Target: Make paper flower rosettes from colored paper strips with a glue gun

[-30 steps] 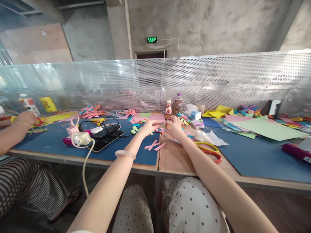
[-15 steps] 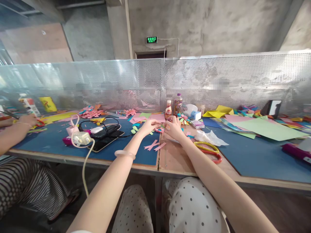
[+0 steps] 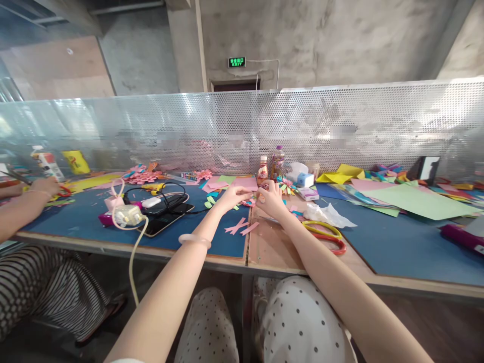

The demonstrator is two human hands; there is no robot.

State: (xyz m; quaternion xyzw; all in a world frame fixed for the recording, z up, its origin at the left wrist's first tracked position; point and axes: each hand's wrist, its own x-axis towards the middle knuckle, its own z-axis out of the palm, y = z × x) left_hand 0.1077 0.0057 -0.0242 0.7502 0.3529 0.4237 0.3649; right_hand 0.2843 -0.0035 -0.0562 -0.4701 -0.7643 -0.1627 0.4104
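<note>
Barely shifted since half a second ago: both hands a touch closer together over the same small pink paper piece, co-worker's hand at far left moved slightly along the table edge.

From the left: co-worker's hand resting on the blue mat, next to red-handled scissors; striped trousers below the table edge. Further right, a white charger plug with its cable hanging off the table, lying just beside a dark tablet and a loop of black cable.

Near the middle, left hand with fingers curled and pinched on the pink paper piece (too small to make out its shape), a pale bangle on that forearm. Right hand just beside it, fingers bent and pinching the same piece from the other side, fingertips of the two hands nearly touching. Piece held low over the seam between blue mat and bare wooden tabletop. Pink paper strips flat on the mat, nearer than the hands.

Behind the hands, two small drink bottles upright near the perforated metal screen. Right of the right forearm, yellow and red hoops lying overlapped, crumpled clear plastic beside them. Far right, a large green paper sheet among coloured sheets.
</note>
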